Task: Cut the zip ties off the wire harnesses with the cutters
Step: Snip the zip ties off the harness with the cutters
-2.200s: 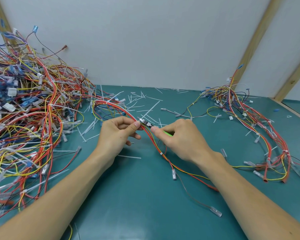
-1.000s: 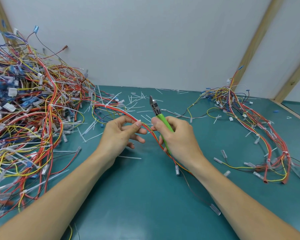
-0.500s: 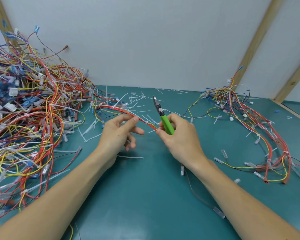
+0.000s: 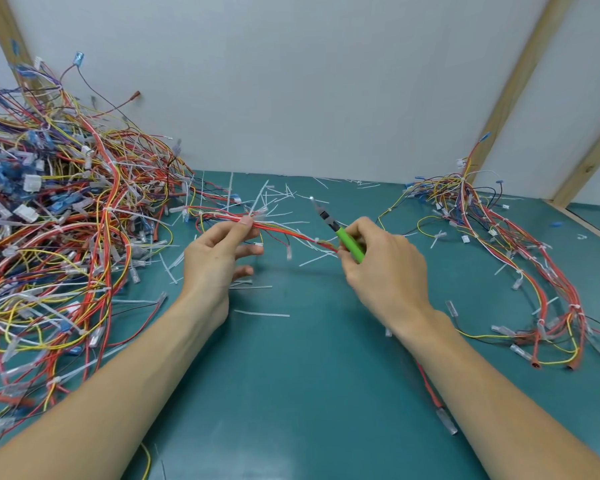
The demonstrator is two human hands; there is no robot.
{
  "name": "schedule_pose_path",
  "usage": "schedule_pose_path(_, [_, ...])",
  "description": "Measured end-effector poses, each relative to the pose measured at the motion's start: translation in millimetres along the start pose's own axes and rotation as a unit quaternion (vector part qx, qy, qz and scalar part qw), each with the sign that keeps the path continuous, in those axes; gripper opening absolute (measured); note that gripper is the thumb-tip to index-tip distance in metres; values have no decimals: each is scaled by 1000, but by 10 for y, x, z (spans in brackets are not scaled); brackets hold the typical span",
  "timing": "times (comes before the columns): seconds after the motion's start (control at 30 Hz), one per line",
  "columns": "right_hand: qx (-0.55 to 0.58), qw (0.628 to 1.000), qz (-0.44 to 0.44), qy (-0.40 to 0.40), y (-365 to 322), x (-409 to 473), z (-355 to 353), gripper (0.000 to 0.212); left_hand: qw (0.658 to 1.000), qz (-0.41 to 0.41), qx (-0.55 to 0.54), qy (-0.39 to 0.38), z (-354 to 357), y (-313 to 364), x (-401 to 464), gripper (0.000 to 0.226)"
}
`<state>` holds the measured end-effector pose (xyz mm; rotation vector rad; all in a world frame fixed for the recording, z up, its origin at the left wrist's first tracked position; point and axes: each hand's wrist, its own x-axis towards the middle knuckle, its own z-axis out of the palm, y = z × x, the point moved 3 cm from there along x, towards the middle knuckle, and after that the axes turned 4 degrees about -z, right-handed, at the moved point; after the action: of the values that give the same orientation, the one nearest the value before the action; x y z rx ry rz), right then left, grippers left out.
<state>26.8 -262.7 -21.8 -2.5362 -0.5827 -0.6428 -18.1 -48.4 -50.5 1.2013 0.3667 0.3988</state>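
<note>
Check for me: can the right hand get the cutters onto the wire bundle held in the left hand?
Probably yes. The right hand holds the cutters just beside the wire bundle that the left hand pinches; nothing lies between.

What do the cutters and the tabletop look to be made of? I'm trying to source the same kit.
Cutters: dark metal head, going by the glint at its tip, and bright green handles with a matt look, probably plastic or rubber sleeves; the right hand hides most of them. Tabletop: a smooth teal sheet with a dull sheen, perhaps a rubber or vinyl mat; the pictures can't settle which.
</note>
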Motion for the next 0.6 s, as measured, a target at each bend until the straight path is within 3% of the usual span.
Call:
schedule_pose_path(0.1, [25,995,-3,92,-5,9,-142,13,999,10,-1,-52,77,10,-47,12])
schedule_pose_path(0.2, [151,981,-19,124,-126,-32,-191,12,993,20,10,-112,151,-3,-90,11])
schedule_pose_path(0.37, [206,977,-35,39,-281,-140,-1,12,975,-28,69,-211,225,-130,-139,24])
schedule_pose_path(0.47, [205,979,-7,5,-219,-114,57,10,973,-55,96,-203,220,-168,-135,32])
schedule_pose_path(0.6, [247,966,54,-49,-154,-71,116,11,980,-28,121,-158,202,-174,-126,18])
